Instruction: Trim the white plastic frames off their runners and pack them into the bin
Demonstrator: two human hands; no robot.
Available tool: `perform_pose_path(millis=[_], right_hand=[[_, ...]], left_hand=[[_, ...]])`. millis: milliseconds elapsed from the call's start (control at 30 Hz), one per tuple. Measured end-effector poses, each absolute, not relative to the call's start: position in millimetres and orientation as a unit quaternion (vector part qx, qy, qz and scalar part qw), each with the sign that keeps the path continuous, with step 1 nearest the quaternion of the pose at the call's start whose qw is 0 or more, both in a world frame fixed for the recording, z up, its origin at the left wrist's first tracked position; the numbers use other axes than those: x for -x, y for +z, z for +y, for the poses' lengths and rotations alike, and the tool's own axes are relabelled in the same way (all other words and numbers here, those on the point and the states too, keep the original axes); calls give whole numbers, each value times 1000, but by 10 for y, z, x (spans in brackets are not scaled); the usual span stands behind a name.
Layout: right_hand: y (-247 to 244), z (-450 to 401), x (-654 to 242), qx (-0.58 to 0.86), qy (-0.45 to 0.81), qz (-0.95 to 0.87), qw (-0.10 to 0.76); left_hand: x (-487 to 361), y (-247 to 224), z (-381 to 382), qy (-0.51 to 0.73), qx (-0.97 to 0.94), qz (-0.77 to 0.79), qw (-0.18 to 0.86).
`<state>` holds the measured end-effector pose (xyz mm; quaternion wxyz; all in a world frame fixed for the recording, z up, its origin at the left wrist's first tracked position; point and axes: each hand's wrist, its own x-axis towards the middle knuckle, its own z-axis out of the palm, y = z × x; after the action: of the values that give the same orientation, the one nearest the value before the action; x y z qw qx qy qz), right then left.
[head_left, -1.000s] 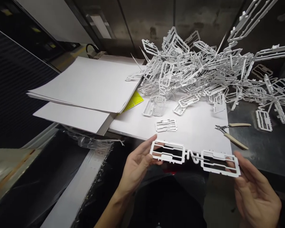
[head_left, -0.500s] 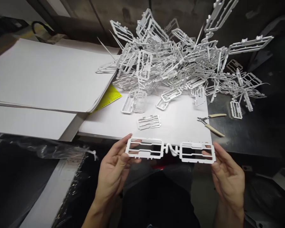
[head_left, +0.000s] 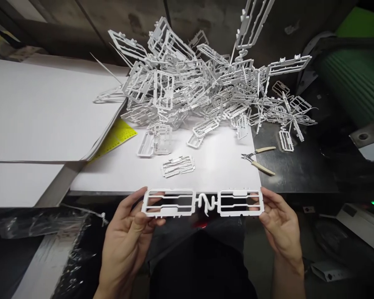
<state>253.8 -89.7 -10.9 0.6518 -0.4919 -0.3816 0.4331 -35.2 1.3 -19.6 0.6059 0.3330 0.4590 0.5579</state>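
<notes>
A white plastic part (head_left: pixel 170 194) made of two slotted frames, joined by a wavy connector, is held level in front of the table's edge. My left hand (head_left: pixel 127 236) pinches its left end between thumb and fingers. At the other end, my right hand (head_left: pixel 280 226) grips the outer edge of the right frame the same way. Just beyond it on the white sheet lies a small stack of loose frames (head_left: pixel 178 166). Cutting pliers (head_left: pixel 258 160) with cream handles rest, jaws apart, at the sheet's right edge.
A large tangled heap of white frames (head_left: pixel 190 83) covers the back of the table. White cardboard sheets (head_left: pixel 43 108) are stacked at the left, over a yellow perforated piece (head_left: pixel 116 136). Clear plastic wrap (head_left: pixel 43 222) hangs at the lower left. Green ribbed machinery (head_left: pixel 355 79) stands at right.
The view has turned to the right, so the table's contents appear further left. Both hands still hold the part, which now looks more level.
</notes>
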Motion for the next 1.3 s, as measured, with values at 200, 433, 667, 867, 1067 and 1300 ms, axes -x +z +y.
perform_pose_path(millis=[200, 433, 667, 867, 1067, 1300], right_hand=[[-114, -885, -2552, 493, 433, -370, 658], [-181, -887, -2561, 594, 354, -371, 620], [-121, -844, -2561, 630, 357, -317, 612], [-53, -760, -2525, 585, 400, -315, 632], [40, -732, -2497, 544, 438, -362, 617], [75, -701, -2470, 516, 438, -427, 600]], left_hand=[[349, -168, 7, 557, -331, 448, 616], [206, -34, 57, 554, -348, 489, 576], [176, 81, 67, 494, -354, 478, 634], [223, 80, 94, 491, -320, 467, 662], [279, 52, 137, 501, -257, 507, 653], [318, -11, 160, 507, -255, 520, 638]])
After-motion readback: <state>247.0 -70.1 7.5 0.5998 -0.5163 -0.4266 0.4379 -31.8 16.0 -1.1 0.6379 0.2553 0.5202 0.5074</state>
